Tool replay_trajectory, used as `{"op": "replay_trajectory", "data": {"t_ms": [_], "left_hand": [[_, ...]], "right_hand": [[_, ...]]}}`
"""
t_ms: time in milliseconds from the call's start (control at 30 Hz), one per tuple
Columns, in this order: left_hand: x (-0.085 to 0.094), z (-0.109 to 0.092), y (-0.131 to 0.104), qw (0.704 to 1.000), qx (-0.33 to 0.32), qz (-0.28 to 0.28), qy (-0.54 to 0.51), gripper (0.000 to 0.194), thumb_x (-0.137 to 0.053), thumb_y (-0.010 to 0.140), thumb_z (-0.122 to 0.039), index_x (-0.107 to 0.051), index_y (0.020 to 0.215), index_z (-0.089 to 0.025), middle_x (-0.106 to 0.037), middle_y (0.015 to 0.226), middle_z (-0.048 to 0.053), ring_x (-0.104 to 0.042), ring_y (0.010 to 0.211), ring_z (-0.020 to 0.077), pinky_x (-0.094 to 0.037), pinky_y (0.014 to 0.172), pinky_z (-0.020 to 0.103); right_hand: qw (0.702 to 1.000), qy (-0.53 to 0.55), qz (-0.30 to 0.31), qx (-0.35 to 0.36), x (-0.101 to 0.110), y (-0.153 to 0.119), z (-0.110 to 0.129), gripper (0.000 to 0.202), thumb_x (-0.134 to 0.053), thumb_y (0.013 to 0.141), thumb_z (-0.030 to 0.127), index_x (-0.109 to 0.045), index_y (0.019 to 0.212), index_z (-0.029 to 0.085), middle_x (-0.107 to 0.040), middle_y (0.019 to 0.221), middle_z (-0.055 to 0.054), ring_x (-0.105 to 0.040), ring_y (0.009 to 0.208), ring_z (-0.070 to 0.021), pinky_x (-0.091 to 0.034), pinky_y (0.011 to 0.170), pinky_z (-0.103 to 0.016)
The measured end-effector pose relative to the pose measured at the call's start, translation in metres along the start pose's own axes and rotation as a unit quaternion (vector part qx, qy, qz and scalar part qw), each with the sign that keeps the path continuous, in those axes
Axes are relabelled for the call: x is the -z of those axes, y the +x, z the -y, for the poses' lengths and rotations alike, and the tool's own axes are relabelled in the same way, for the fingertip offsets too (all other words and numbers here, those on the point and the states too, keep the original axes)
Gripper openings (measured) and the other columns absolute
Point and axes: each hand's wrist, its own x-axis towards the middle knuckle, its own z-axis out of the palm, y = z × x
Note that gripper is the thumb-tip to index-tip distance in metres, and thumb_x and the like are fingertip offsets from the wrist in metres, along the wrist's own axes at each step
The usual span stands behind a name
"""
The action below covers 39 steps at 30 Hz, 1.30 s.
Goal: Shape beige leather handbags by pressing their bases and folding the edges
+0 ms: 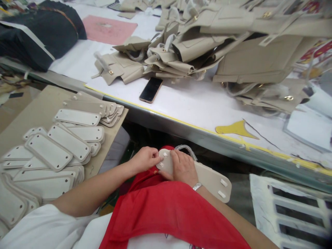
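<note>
A long beige panel (pixel 211 176) with rounded ends and small white tabs lies across the lap, over a red apron (pixel 166 211). My left hand (pixel 146 159) is at the panel's left end, thumb and fingers pinched together near a white tab. Over the panel, just right of that end, my right hand (pixel 184 167) wraps round it with fingers bent, a silver band on its wrist. A clear-wrapped handle (pixel 186 148) sticks up behind the right hand. What lies beneath the panel is mostly hidden.
Stacked pale panels (pixel 49 150) cover a board on the left. Beyond the lap runs a white table's yellow-taped edge (pixel 181 128), bearing a phone (pixel 150 90), beige bag pieces (pixel 197 45) and a yellow scrap (pixel 236 129). A white slatted rack (pixel 261 197) stands at right.
</note>
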Motion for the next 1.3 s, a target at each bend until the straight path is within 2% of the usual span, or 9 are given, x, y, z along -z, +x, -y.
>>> {"op": "replay_trajectory", "data": {"t_ms": [267, 500, 633, 800, 967, 1033, 1100, 1200, 1300], "left_hand": [[-0.005, 0.015, 0.002, 0.996, -0.017, -0.002, -0.087, 0.033, -0.053, 0.077, -0.040, -0.049, 0.057, -0.013, -0.045, 0.053, -0.004, -0.037, 0.051, 0.0073, -0.028, 0.047, 0.018], [-0.003, 0.015, 0.000, 0.998, -0.031, -0.008, -0.063, 0.033, -0.053, 0.077, -0.038, -0.048, 0.056, -0.014, -0.044, 0.052, -0.004, -0.037, 0.051, 0.0071, -0.028, 0.048, 0.018], [0.000, 0.017, 0.000, 0.998, -0.042, 0.000, -0.056, 0.035, -0.054, 0.076, -0.041, -0.048, 0.056, -0.013, -0.044, 0.053, -0.004, -0.037, 0.051, 0.0069, -0.028, 0.048, 0.018], [-0.002, 0.032, 0.000, 0.993, 0.008, 0.039, -0.111, 0.041, -0.051, 0.077, -0.051, -0.047, 0.059, -0.014, -0.041, 0.051, -0.005, -0.036, 0.046, 0.0057, -0.027, 0.043, 0.017], [-0.009, 0.038, 0.000, 0.970, 0.080, -0.039, -0.224, 0.038, -0.035, 0.085, -0.051, -0.050, 0.089, -0.017, -0.049, 0.065, -0.004, -0.040, 0.042, 0.0059, -0.029, 0.036, 0.017], [-0.010, 0.035, -0.001, 0.981, 0.056, -0.059, -0.178, 0.041, -0.034, 0.086, -0.051, -0.049, 0.106, -0.019, -0.053, 0.075, -0.001, -0.047, 0.049, 0.0078, -0.038, 0.044, 0.019], [-0.011, 0.029, -0.003, 0.994, 0.005, -0.051, -0.093, 0.046, -0.035, 0.086, -0.050, -0.047, 0.118, -0.019, -0.057, 0.090, 0.004, -0.056, 0.071, 0.0128, -0.047, 0.065, 0.025], [-0.018, 0.022, -0.007, 0.998, -0.048, -0.025, 0.006, 0.053, -0.041, 0.083, -0.050, -0.045, 0.125, -0.018, -0.049, 0.120, 0.010, -0.050, 0.107, 0.0217, -0.039, 0.095, 0.034], [-0.029, 0.023, -0.007, 0.999, -0.027, -0.018, 0.030, 0.061, -0.042, 0.081, -0.053, -0.039, 0.130, -0.016, -0.043, 0.129, 0.011, -0.044, 0.117, 0.0251, -0.032, 0.102, 0.038]], "right_hand": [[1.000, -0.014, 0.005, -0.002, -0.003, 0.001, 0.001, 0.070, -0.052, 0.074, 0.056, -0.045, 0.125, 0.008, -0.052, 0.118, -0.017, -0.045, 0.103, -0.0298, -0.031, 0.087, -0.041], [1.000, -0.017, 0.016, 0.003, -0.001, 0.002, 0.005, 0.071, -0.052, 0.075, 0.058, -0.045, 0.126, 0.008, -0.051, 0.120, -0.017, -0.045, 0.104, -0.0301, -0.031, 0.086, -0.041], [0.999, -0.008, 0.029, 0.026, 0.004, -0.004, -0.003, 0.077, -0.052, 0.074, 0.062, -0.043, 0.127, 0.006, -0.050, 0.122, -0.018, -0.045, 0.107, -0.0293, -0.032, 0.090, -0.040], [0.999, -0.036, 0.005, 0.020, 0.017, -0.031, -0.025, 0.069, -0.049, 0.078, 0.057, -0.044, 0.125, 0.007, -0.050, 0.122, -0.019, -0.045, 0.109, -0.0286, -0.034, 0.092, -0.042], [0.996, -0.072, -0.052, 0.004, 0.033, -0.076, -0.052, 0.063, -0.047, 0.083, 0.049, -0.036, 0.132, 0.011, -0.049, 0.124, -0.017, -0.044, 0.115, -0.0276, -0.030, 0.100, -0.046], [0.993, -0.093, -0.074, -0.024, 0.036, -0.096, -0.062, 0.067, -0.045, 0.084, 0.050, -0.029, 0.137, 0.011, -0.046, 0.128, -0.019, -0.041, 0.119, -0.0294, -0.029, 0.101, -0.049], [0.989, -0.114, -0.083, -0.054, 0.037, -0.117, -0.068, 0.073, -0.046, 0.083, 0.052, -0.025, 0.139, 0.010, -0.042, 0.131, -0.021, -0.036, 0.123, -0.0316, -0.028, 0.102, -0.052], [0.986, -0.106, -0.080, -0.101, 0.036, -0.142, -0.064, 0.078, -0.051, 0.081, 0.050, -0.021, 0.140, 0.010, -0.038, 0.135, -0.021, -0.031, 0.127, -0.0313, -0.029, 0.102, -0.052], [0.969, 0.003, -0.095, -0.227, 0.032, -0.154, -0.061, 0.065, -0.045, 0.086, 0.045, -0.026, 0.137, 0.010, -0.039, 0.135, -0.020, -0.035, 0.126, -0.0266, -0.035, 0.100, -0.046]]}}
